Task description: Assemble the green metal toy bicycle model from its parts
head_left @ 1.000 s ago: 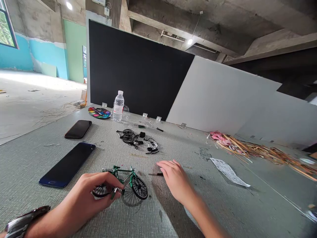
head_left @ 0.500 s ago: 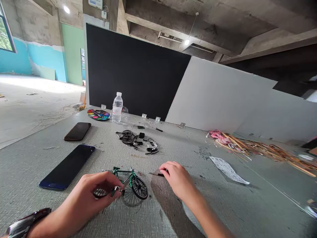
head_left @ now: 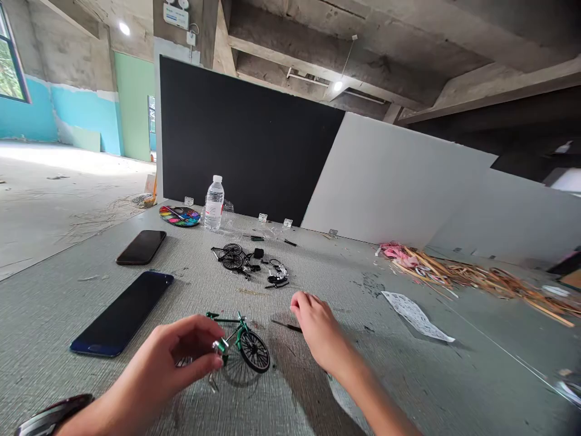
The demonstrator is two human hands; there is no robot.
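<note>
My left hand (head_left: 190, 351) is pinched narrow on the green model bicycle (head_left: 238, 330), closed around its rear end, right over the grey tabletop (head_left: 54, 387). My right hand (head_left: 318, 330) is loosely open, holding nothing, hovering just beside a small screwdriver (head_left: 285, 326). Black bicycle parts (head_left: 240, 260) lie farther ahead, and 2 phones, one blue-edged (head_left: 122, 313), one dark (head_left: 141, 247), sit left.

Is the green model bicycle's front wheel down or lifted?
Down: the black-spoked front wheel of the green metal model bicycle touches the grey table top.
</note>
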